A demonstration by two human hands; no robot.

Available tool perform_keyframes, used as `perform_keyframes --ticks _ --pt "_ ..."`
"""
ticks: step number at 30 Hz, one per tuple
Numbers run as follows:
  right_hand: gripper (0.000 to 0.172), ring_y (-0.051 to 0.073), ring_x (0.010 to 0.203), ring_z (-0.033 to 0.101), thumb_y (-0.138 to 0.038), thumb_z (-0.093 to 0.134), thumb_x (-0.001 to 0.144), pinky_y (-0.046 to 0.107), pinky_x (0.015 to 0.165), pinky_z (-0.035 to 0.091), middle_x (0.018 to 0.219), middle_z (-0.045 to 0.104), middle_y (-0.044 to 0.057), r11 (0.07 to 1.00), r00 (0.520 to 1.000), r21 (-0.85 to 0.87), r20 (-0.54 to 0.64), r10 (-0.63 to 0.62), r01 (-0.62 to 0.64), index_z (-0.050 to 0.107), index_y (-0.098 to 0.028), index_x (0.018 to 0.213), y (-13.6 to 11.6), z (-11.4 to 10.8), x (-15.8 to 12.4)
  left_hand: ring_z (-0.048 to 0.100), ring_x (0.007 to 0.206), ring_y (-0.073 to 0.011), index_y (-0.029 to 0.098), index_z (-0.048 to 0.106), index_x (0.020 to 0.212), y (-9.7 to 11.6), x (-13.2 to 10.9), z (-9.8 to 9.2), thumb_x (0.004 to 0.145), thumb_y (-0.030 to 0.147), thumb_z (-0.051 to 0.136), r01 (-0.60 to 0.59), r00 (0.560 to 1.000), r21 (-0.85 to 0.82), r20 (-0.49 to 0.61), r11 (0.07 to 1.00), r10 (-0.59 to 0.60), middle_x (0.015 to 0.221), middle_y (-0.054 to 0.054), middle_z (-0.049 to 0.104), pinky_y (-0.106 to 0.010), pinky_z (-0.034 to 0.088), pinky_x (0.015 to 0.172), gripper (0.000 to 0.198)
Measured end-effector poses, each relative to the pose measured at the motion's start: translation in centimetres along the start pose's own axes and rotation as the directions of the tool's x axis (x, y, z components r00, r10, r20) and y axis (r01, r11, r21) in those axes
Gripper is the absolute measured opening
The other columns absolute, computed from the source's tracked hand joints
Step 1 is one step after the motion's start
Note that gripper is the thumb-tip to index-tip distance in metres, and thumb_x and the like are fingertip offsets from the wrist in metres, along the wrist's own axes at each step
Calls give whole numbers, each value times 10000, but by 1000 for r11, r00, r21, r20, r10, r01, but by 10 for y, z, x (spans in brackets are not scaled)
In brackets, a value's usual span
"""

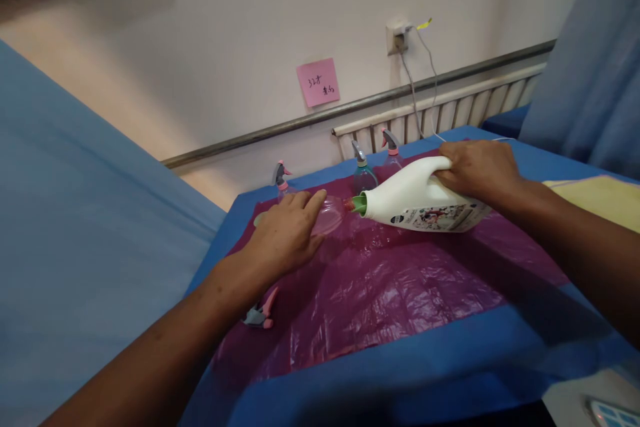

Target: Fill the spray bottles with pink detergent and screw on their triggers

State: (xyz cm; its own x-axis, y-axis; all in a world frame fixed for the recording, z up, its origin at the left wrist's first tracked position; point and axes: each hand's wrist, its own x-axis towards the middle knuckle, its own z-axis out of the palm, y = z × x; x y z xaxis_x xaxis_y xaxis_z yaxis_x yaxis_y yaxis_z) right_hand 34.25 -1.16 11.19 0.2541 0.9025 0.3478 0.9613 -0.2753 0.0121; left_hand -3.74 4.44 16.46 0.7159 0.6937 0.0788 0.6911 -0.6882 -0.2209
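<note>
My right hand [479, 168] grips the handle of a white detergent jug [420, 200], tipped on its side with its green spout [359, 203] pointing left. The spout meets the mouth of a clear pinkish bottle [330, 215] that my left hand [287, 233] holds steady on the magenta plastic sheet [390, 287]. A loose grey-and-pink spray head [260, 313] lies on the sheet by my left forearm.
Three spray bottles stand at the table's far edge: one [281, 180] at left, two [363, 170] [391, 150] near the radiator [450, 110]. A pink note [318, 82] and a socket with cable [399, 37] are on the wall. Yellow cloth [600, 197] lies right.
</note>
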Motion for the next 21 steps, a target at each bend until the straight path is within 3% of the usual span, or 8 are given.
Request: perform_keyframes --ticks 7,14,21 --pt "445 354 888 718 -554 532 1007 421 725 410 1066 814 173 1000 1000 11 21 -2 2 824 -268 1184 -2 -2 0 633 1368 -433 263 425 1659 5 3 -8 948 290 757 17 997 96 68 995 -24 1555 -187 629 -551 588 1058 785" --pt "420 326 869 701 -489 505 1010 405 685 324 1097 815 202 1000 1000 -10 26 -8 8 795 -223 1158 -3 -3 -2 623 1387 -417 285 426 1660 4 3 -9 936 276 749 6 998 93 59 996 -11 1562 -169 631 -530 575 1080 792" --pt "405 310 854 689 -506 513 1011 395 661 287 1092 821 199 999 1000 -21 8 -24 24 786 -230 1127 -5 -2 -1 605 1404 -455 269 475 1641 3 5 -8 903 239 776 0 999 62 50 998 -3 1536 -180 652 -564 572 1082 798"
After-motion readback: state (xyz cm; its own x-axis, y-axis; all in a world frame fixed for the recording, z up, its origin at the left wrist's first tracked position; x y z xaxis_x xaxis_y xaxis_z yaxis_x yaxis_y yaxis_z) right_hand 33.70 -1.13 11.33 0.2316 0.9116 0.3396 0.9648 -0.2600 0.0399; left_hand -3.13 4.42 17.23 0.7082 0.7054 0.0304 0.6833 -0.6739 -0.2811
